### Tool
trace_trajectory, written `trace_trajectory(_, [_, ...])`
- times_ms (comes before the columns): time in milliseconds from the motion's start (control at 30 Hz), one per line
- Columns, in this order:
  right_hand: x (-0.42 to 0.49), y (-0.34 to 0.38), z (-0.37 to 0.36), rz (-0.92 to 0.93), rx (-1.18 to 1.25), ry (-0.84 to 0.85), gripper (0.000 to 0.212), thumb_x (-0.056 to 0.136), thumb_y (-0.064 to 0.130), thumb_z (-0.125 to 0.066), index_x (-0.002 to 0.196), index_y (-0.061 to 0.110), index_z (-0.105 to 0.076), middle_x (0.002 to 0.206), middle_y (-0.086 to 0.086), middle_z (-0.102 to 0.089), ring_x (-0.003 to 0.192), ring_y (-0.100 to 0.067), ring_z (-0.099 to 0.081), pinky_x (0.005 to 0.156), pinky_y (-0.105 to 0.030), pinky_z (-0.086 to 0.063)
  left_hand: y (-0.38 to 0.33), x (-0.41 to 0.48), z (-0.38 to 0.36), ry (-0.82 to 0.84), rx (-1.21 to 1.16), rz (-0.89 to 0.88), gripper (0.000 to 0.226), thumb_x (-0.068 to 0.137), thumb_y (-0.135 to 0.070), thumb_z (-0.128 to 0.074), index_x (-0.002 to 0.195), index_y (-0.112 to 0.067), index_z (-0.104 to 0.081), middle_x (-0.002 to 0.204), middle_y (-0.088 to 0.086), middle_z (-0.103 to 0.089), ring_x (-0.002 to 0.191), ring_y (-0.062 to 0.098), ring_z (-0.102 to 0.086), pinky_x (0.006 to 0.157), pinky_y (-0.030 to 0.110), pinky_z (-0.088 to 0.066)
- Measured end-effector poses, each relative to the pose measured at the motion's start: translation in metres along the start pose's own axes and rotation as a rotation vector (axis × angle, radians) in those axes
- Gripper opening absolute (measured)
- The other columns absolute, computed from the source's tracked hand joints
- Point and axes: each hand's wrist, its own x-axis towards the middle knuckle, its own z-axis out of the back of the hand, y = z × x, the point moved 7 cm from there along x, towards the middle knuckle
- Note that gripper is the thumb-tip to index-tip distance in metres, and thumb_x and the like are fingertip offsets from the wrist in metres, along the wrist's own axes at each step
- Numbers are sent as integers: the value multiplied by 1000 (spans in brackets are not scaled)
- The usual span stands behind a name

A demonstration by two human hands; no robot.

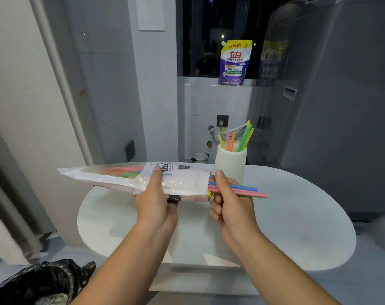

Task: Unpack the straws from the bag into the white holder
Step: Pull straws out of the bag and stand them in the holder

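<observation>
So the straw bag (156,180) is held up sideways over the white table (297,216), lying pretty much flat, its open end pointing right and the sealed end sticking out to the left past the table edge. It's a mostly clear plastic pouch with a white printed label, and you can see pink, orange, green and blue straws through the clear part on the left. The left hand (156,205) has it clamped around the middle, thumb pressed down on top of the label and the other fingers curled underneath. At the mouth of the bag the right hand (231,203) is closed around a small bunch of straws (244,190), thumb on top, pinching them against the curled fingers; a blue one and a couple of pink ones poke out to the right past the hand, with a bit of yellow showing right at the bag opening. Just behind the right hand sits the white holder (231,161), a ribbed cup standing upright on the table's far side, already with yellow, pink, orange and green straws leaning in it. Further back there's a purple detergent pouch (234,62) on the window ledge, and a black bin bag (44,282) down at bottom left.
</observation>
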Motion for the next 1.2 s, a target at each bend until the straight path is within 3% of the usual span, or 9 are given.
trace_trajectory(200, [12, 23, 10, 113, -81, -150, 34, 98, 25, -60, 66, 14, -58, 41, 7, -36, 37, -9, -32, 44, -25, -28, -4, 6, 1, 15, -37, 25, 44, 97, -19, -69, 139, -15, -55, 123, 7, -75, 106, 23, -76, 88, 44, -62])
trace_trajectory(333, [28, 60, 15, 203, -125, -100, 51, 99, 17, -56, 48, 22, -50, 39, 8, -30, 33, -9, -26, 42, -22, -23, -10, 11, 3, -5, -84, 40, 38, 99, -16, -67, 135, -14, -56, 119, 7, -76, 103, 21, -76, 92, 45, -61])
trace_trajectory(500, [44, 121, 25, 282, -228, -18, 29, 96, 9, -54, 70, 14, -43, 45, 5, -22, 39, -12, -17, 43, -21, -15, -14, 22, 8, -22, -142, 53, 43, 98, -16, -67, 139, -12, -54, 123, 11, -74, 108, 28, -75, 98, 52, -57])
trace_trajectory(600, [50, 152, 31, 318, -284, -3, 19, 96, 11, -54, 79, 13, -47, 45, 5, -21, 37, -11, -15, 41, -21, -13, -18, 26, 10, -53, -137, 43, 43, 98, -17, -68, 139, -14, -55, 120, 7, -75, 102, 22, -76, 95, 47, -59])
trace_trajectory(733, [49, 196, 37, 397, -364, -41, 33, 95, 10, -54, 67, 17, -38, 40, 9, -23, 34, -9, -17, 40, -18, -14, -20, 28, 15, -89, -112, 24, 44, 96, -17, -71, 138, -17, -56, 120, 5, -75, 95, 18, -76, 85, 41, -62])
trace_trajectory(900, [44, 246, 40, 578, -473, -149, 39, 88, 13, -55, 57, 21, -33, 37, 12, -23, 33, -11, -19, 40, -18, -19, -16, 28, 14, -84, -97, 26, 45, 95, -16, -72, 137, -17, -56, 119, 5, -75, 94, 19, -75, 90, 45, -61])
trace_trajectory(967, [43, 259, 36, 632, -543, -184, 38, 85, 16, -56, 54, 22, -35, 37, 11, -26, 34, -13, -22, 42, -21, -21, -11, 27, 12, -66, -90, 49, 43, 96, -17, -71, 136, -17, -57, 119, 5, -76, 94, 19, -76, 85, 43, -62])
trace_trajectory(1133, [40, 276, 11, 723, -763, -228, 27, 79, 23, -56, 55, 19, -43, 55, -7, -36, 49, -23, -30, 48, -30, -27, 1, 24, 9, -37, -79, 85, 43, 96, -17, -71, 136, -19, -57, 120, 4, -76, 99, 20, -76, 71, 36, -64])
trace_trajectory(1200, [45, 273, 1, 718, -851, -214, 22, 81, 22, -56, 61, 16, -49, 57, -8, -38, 51, -23, -33, 47, -28, -29, 2, 24, 8, -27, -73, 84, 43, 96, -17, -71, 136, -19, -57, 121, 4, -76, 100, 20, -75, 75, 38, -63])
